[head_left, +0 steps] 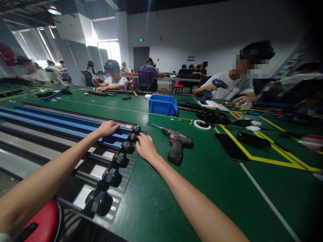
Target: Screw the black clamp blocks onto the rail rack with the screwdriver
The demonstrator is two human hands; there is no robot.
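Note:
Long parallel rails (70, 126), some blue and some silver with black edges, stretch from the left across the green table. A row of black knob-like end pieces (121, 159) runs along their right ends, with slotted dark plates beneath. My left hand (109, 128) rests palm down on the far rails near that end, its fingers stretched out. Beside the farthest knobs, my right hand (146, 147) lies with fingers apart, its fingertips at the black end piece; exact contact is hard to tell. A black cordless drill (178, 143) lies on its side just right of my right hand.
Behind the drill stand a blue bin (163, 105) and a white ring-shaped roll (202, 125). A dark flat panel (230, 147) lies near yellow tape lines at right. Across the table a person (232, 80) holds a blue drill. A red stool (44, 222) is at lower left.

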